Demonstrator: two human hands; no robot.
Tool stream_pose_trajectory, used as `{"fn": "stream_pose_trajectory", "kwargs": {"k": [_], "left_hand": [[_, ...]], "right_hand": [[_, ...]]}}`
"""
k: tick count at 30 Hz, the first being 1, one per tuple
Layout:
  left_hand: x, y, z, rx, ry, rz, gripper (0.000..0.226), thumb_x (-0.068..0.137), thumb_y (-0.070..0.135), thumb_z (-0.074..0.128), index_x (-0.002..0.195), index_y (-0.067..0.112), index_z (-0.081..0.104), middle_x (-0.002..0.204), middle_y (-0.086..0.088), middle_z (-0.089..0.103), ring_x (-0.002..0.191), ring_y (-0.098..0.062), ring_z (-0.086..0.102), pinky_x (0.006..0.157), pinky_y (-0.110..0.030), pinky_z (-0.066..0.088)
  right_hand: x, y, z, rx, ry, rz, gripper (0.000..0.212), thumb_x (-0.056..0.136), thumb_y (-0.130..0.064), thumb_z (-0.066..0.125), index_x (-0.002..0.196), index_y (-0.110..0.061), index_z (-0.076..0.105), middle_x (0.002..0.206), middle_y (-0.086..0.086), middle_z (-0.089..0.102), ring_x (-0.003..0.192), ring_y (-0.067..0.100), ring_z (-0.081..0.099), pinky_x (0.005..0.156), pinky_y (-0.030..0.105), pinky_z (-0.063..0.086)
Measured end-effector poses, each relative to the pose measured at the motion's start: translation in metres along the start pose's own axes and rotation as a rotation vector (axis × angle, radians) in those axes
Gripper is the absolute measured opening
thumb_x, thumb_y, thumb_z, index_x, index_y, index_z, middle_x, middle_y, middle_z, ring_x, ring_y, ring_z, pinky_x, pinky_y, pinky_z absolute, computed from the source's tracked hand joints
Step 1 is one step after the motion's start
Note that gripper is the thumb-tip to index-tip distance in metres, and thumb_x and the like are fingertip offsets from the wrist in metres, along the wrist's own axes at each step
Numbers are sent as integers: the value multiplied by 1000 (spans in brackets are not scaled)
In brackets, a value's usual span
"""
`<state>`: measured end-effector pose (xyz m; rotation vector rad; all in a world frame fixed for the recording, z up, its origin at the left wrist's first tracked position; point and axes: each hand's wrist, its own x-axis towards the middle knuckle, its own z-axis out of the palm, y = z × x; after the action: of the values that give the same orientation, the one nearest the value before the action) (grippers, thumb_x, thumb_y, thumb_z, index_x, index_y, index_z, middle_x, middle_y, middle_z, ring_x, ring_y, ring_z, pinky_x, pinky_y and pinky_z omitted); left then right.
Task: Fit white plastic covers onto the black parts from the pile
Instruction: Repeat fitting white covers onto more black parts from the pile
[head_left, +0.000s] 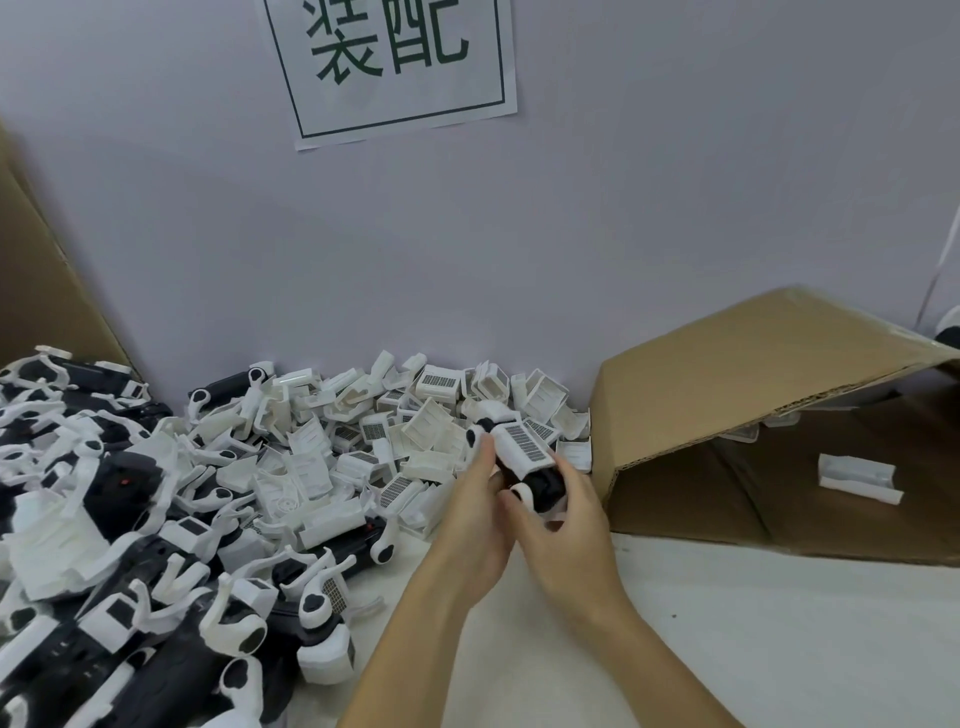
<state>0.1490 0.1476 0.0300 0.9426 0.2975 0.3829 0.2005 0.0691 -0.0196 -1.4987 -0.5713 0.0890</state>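
The black part sits just right of centre, held above the table's edge of the heap, its long axis running from about ten o'clock down to four o'clock. A white plastic cover with a dark grille lies along its upper face, apparently seated or nearly so; whether it has clicked home cannot be told. The right hand wraps the part's lower, four o'clock end from beneath, fingers curled narrowly round it. The left hand comes in from seven o'clock, its fingers pressing the part's side beside the cover. At nine o'clock spreads the pile of loose covers; at three o'clock lies a tipped cardboard box.
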Motion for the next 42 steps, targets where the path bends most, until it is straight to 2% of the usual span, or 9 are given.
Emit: {"fn": "stream_pose_trajectory", "kwargs": {"k": [6, 9, 15, 20, 23, 28, 33, 38, 42], "left_hand": [[1, 18, -15, 595, 369, 246, 42, 101, 32, 52, 74, 7, 71, 66, -7, 73, 63, -18, 70, 63, -27, 54], [1, 21, -22, 739, 585, 367, 32, 94, 45, 58, 82, 16, 61, 76, -4, 69, 71, -18, 61, 67, -34, 47], [3, 16, -17, 516, 405, 149, 50, 88, 53, 68, 124, 20, 57, 109, -8, 69, 92, -28, 73, 81, -39, 62], [-2, 25, -31, 360, 265, 204, 17, 85, 33, 76, 94, 18, 80, 97, -8, 77, 84, -23, 75, 68, -31, 61], [-2, 29, -35, 463, 274, 336, 5, 84, 28, 78, 86, 24, 81, 86, -2, 78, 82, -16, 75, 67, -25, 59], [0, 30, -33, 607, 417, 365, 28, 77, 39, 84, 96, 21, 75, 84, 0, 77, 79, -18, 75, 74, -32, 60], [-1, 37, -24, 686, 467, 488, 49, 91, 59, 56, 129, 30, 45, 108, 19, 57, 101, 2, 56, 88, -35, 51], [-3, 43, -27, 577, 557, 591, 17, 104, 40, 43, 114, 28, 50, 106, 17, 55, 100, -4, 55, 92, -40, 50], [-3, 43, -30, 523, 625, 600, 17, 104, 34, 45, 115, 25, 55, 113, 6, 59, 102, -16, 57, 90, -43, 50]], "right_hand": [[5, -3, -13, 139, 99, 77, 19, 91, -32, 71, 110, -26, 67, 98, -6, 69, 99, 18, 67, 88, 35, 54], [4, -3, -15, 215, 18, 70, 12, 93, -27, 69, 104, -22, 69, 84, -2, 65, 84, 17, 63, 82, 33, 52], [1, -6, -17, 172, -83, -25, 40, 81, -37, 68, 118, -19, 64, 107, 1, 69, 99, 17, 67, 87, 29, 55], [-3, -3, -17, 4, -173, -198, 45, 76, -41, 68, 120, -37, 56, 112, -28, 63, 109, 0, 60, 88, 10, 44], [-4, 1, -12, -228, -180, -215, 52, 79, -47, 65, 129, -41, 51, 121, -26, 53, 115, -2, 53, 91, 19, 45], [-7, 2, -5, -350, -253, -182, 62, 84, -57, 58, 142, -36, 46, 121, -20, 58, 110, 5, 57, 88, 29, 54], [-3, -10, -6, -25, -45, 131, 10, 97, -36, 59, 104, -40, 65, 93, -24, 71, 87, -8, 66, 67, 8, 47], [1, -33, -7, 295, -110, 679, 29, 100, -39, 53, 99, -14, 68, 82, 12, 72, 58, 31, 69, 46, 22, 43], [18, -71, -12, 733, -128, 635, 22, 99, -24, 53, 103, -6, 65, 92, 16, 62, 65, 26, 60, 49, 28, 52]]}}
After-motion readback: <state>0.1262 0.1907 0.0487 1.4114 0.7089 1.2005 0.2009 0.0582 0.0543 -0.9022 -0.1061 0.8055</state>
